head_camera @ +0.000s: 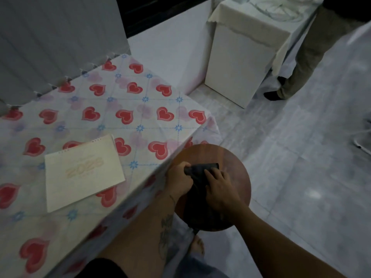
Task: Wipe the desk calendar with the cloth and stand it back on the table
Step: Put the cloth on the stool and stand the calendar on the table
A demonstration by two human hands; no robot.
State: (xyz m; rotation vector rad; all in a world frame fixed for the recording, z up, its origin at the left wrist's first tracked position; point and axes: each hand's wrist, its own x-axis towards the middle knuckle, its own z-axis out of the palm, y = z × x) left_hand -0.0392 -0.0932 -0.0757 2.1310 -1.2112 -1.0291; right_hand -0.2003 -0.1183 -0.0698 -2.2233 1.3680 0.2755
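Observation:
The cream desk calendar (83, 172) lies flat on the table (140, 109), face up, with faint gold "2025" lettering and its spiral edge toward the far side. A dark cloth (197, 183) lies on the round wooden stool (236, 163) to the right of the table. My left hand (179, 180) pinches the cloth's left edge. My right hand (219, 189) presses on the cloth from the right, fingers curled over it. Both hands are well to the right of the calendar.
The table has a heart-patterned cover and its right edge runs diagonally beside the stool. A white box-like unit (241, 63) stands on the tiled floor behind. Another person's legs (301, 61) are at the upper right. My foot (197, 247) shows below the stool.

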